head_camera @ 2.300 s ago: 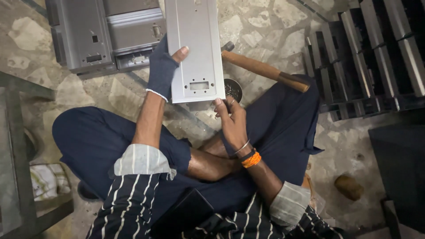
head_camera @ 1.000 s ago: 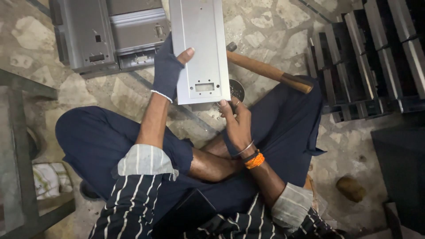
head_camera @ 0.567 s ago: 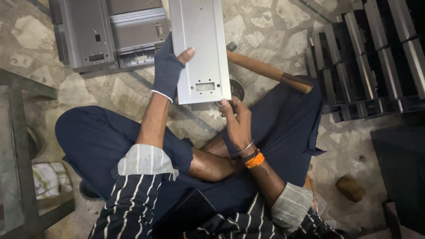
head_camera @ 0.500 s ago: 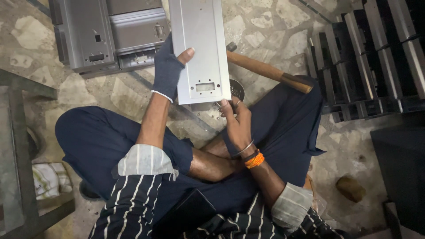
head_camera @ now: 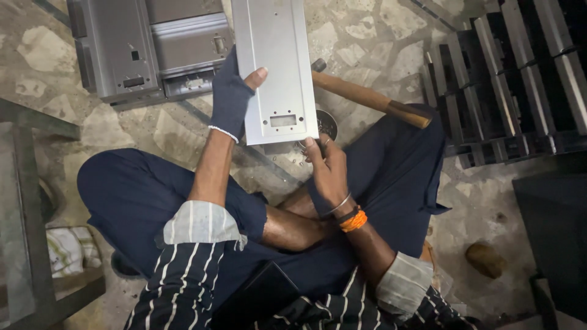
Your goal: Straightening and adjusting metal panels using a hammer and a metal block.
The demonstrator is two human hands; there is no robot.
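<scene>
- No packages, signs or screens appear in the head view.
- The only label-like mark is a small pale rectangular plate (head_camera: pixel 283 120) near the lower edge of the grey sheet-metal panel (head_camera: pixel 272 55); whether it is a sticker or a cut-out cannot be told.

Setting was a small metal-fabrication workshop, work done seated on the floor. Floor (head_camera: pixel 379 36) was rough stone set in cement. Pressed grey sheet-metal housings (head_camera: pixel 147 49) lay at upper left; a row of similar dark metal parts (head_camera: pixel 513 79) stood stacked at right. A wooden-handled hammer (head_camera: pixel 367 95) lay on the floor.
</scene>
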